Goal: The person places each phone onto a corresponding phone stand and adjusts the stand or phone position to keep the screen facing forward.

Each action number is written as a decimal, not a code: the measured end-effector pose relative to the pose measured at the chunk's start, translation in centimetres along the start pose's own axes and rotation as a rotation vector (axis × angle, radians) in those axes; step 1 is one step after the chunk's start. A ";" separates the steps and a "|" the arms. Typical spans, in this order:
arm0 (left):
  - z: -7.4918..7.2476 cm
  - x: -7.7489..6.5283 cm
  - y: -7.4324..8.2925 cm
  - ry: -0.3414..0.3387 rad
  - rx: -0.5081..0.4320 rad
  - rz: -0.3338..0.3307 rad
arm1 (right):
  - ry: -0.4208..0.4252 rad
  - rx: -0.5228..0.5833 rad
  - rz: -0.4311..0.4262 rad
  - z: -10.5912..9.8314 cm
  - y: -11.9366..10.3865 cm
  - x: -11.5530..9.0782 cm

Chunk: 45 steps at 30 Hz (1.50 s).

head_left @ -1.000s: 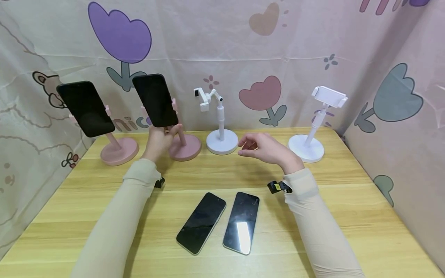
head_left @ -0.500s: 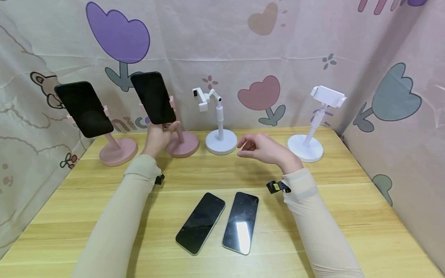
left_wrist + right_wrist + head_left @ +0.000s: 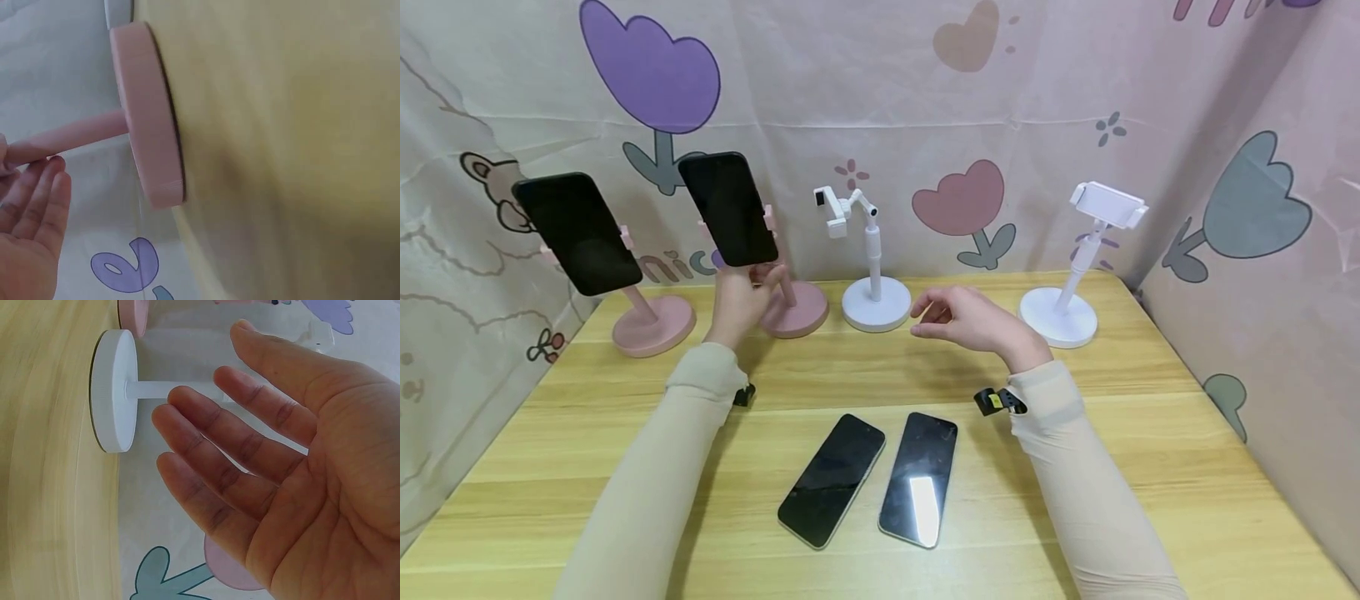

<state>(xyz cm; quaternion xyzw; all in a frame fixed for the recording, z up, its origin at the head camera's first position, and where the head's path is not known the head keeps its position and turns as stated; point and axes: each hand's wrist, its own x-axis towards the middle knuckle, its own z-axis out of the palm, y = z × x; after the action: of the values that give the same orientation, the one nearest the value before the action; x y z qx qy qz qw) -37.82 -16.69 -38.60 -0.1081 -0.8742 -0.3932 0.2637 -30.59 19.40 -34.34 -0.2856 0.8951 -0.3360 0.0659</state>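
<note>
My left hand grips the pole of a pink phone stand just below the black phone clamped in it. In the left wrist view the fingers and thumb meet around the pink pole, above the round base. The thumb is mostly cut off by that view's edge. My right hand hovers over the table with relaxed, slightly bent fingers and nothing in it. Closest to it is a white phone stand, whose holder has no phone; in the right wrist view its base lies beyond the fingertips.
Another pink stand at the far left bears a black phone. A second white stand stands at the right, its holder tilted. Two phones lie face up at the front, one dark, one reflecting light. A patterned cloth hangs behind.
The pink stand in my left hand, with its phone, has shifted slightly back and left. My right hand has stayed in place.
</note>
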 end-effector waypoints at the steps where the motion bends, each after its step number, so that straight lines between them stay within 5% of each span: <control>1: 0.0 -0.2 0.1 0.007 0.002 0.001 | 0.001 -0.004 -0.001 0.0 0.0 0.0; 7: 0.0 -1.3 0.5 0.012 0.037 -0.039 | 0.004 -0.007 -0.001 0.0 -0.1 0.1; 16: 0.3 -2.4 1.9 -0.077 -0.005 -0.026 | 0.006 0.002 0.018 0.0 0.1 0.0; 29: 1.8 -4.0 4.8 -0.194 -0.060 0.077 | 0.012 0.022 0.013 0.2 0.5 0.1; 45: 2.2 -4.8 7.4 -0.162 -0.056 0.242 | 0.046 0.004 0.002 0.4 0.8 0.5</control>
<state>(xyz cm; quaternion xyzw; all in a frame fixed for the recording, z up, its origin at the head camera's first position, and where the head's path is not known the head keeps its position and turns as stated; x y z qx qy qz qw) -31.67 -10.01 -37.80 -0.2513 -0.8619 -0.3730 0.2343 -31.25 19.36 -35.14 -0.2769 0.8960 -0.3442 0.0462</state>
